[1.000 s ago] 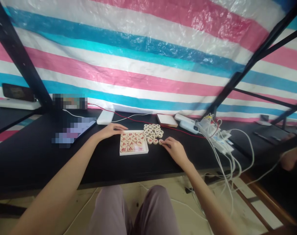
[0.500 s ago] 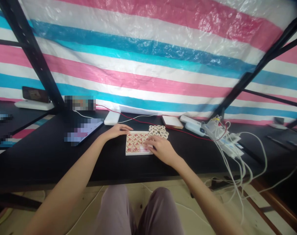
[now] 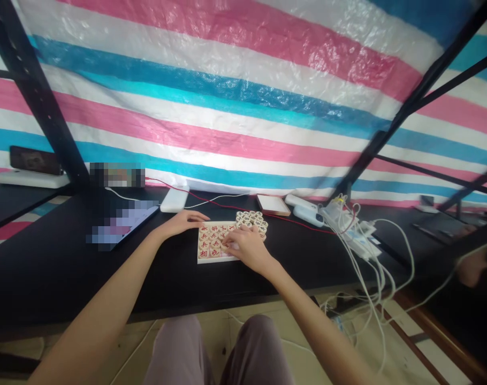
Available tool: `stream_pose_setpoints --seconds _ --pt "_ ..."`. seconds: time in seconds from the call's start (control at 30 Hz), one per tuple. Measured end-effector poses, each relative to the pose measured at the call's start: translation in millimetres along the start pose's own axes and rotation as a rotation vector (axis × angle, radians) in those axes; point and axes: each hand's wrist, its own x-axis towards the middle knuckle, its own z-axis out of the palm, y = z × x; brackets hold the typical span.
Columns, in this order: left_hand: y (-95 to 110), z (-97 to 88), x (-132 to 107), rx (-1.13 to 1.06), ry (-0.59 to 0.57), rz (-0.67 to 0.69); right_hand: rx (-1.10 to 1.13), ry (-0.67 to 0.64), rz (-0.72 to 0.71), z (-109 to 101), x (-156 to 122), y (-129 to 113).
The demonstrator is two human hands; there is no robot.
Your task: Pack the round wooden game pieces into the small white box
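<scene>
A shallow white box point(image 3: 217, 260) holds rows of round Chinese chess pieces point(image 3: 204, 244) with red characters. My left hand point(image 3: 183, 222) lies at the box's far left corner, its fingers stretched out and holding nothing. Over the box's right half, my right hand point(image 3: 249, 247) has its fingertips closed on a red-marked chess piece, which they partly hide. That palm also covers the near right part of the box. Just beyond my right hand, several dark-marked chess pieces point(image 3: 249, 218) are grouped on the black table point(image 3: 179, 283).
A white-rimmed lid or tray point(image 3: 273, 205) lies behind the pieces. To the right are white devices point(image 3: 307, 215) and a power strip with tangled cables point(image 3: 351, 230). A tablet point(image 3: 127, 224) and a white block point(image 3: 174, 199) lie left. Part of another person point(image 3: 472, 267) shows at the right edge.
The view has shifted slightly to the right. My right hand has moved a little left and nearer over the tray's gap in the near row. My left hand stays at the corner.
</scene>
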Motion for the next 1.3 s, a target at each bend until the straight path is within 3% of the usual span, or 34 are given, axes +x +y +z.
stream_pose_setpoints --seconds 0.13,0.3,0.37,0.47,0.6,0.7,0.8,0.9,1.07,1.17,1.3 --pt "0.2 -0.3 0.1 0.011 0.008 -0.006 0.109 0.107 0.000 -4.7 -4.3 10.8" --pt "-1.0 -0.5 0.3 0.007 -0.003 -0.005 0.087 0.394 0.356 -16.1 -42.1 56.3" --pt "-1.7 -0.5 0.8 -0.001 -0.011 0.000 0.043 0.376 0.462 -12.5 -61.0 76.9" --pt "-2.7 -0.5 1.4 -0.001 -0.006 -0.003 -0.019 0.328 0.479 0.4 -78.9 93.9" --pt "-2.4 -0.1 -0.1 0.007 0.004 -0.006 0.001 0.313 0.436 12.4 -75.4 94.9" --pt "0.0 0.7 -1.5 0.007 0.012 0.009 0.032 0.311 0.428 8.7 -64.5 94.5" --pt "1.9 1.6 -1.2 0.015 0.030 -0.007 0.049 0.385 0.423 -1.2 -57.8 88.2" --pt "0.5 2.0 0.2 0.019 0.048 -0.043 0.099 0.463 0.347 -8.6 -52.4 63.1" --pt "-3.7 2.2 -0.4 0.009 0.073 -0.031 0.070 0.177 -0.039 -5.4 -28.5 -1.7" --pt "-4.2 2.0 -2.3 -0.002 0.079 0.001 -0.092 0.088 -0.078 0.1 -7.9 -22.7" --pt "-6.2 0.6 -3.9 -0.006 0.079 -0.005 -0.295 0.003 -0.048 4.1 10.9 -24.1"
